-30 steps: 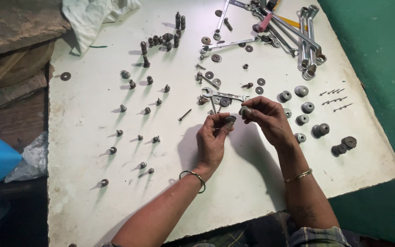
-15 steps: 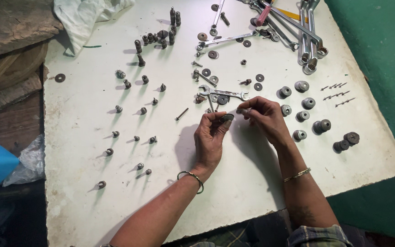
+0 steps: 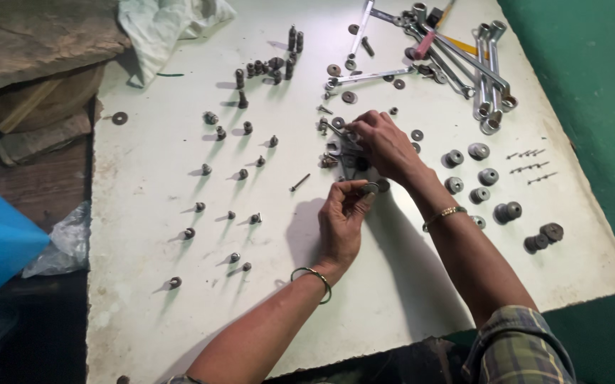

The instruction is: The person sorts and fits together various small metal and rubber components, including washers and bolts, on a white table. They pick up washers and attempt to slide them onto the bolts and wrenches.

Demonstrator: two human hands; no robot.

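Steel bolts (image 3: 218,213) stand in rows on the white table (image 3: 151,299) left of the hands. The left hand (image 3: 341,220) pinches a small washer (image 3: 370,188) between fingertips; the right hand (image 3: 385,142) closes over small parts (image 3: 336,146) just beyond — wrenches (image 3: 481,78) lie farther back.

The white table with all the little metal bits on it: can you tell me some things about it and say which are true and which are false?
1. The left hand pinches a small round metal piece in its fingers. True.
2. The right hand rests on the wrenches. False: it reaches to small parts at the middle of the white table; the wrenches lie apart at the far right.
3. Both wrists wear bangles. True.
4. The bolts on the left lie heaped in one pile. False: they stand spread out in rows.
5. A crumpled cloth lies at the far left corner. True.
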